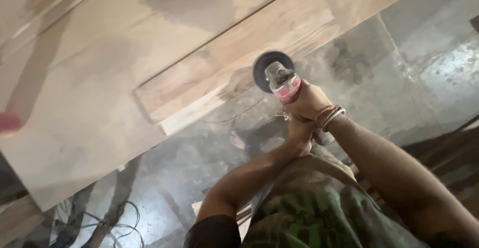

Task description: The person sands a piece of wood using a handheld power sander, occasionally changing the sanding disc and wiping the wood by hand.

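Here the grinder (279,81) is clasped tight by the right hand (308,101) and left hand (299,130), its disc at the plank (224,63) edge, where a snagged disc could kick back.

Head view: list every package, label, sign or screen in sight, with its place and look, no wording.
No package, label, sign or screen shows.
Shirt print: green shapes on the person's dark shirt, bottom centre; too blurred to make out.
Angle grinder: pink and grey body with a dark round disc, gripped by the right hand and the left hand at the edge of the wooden plank; no marking visible.
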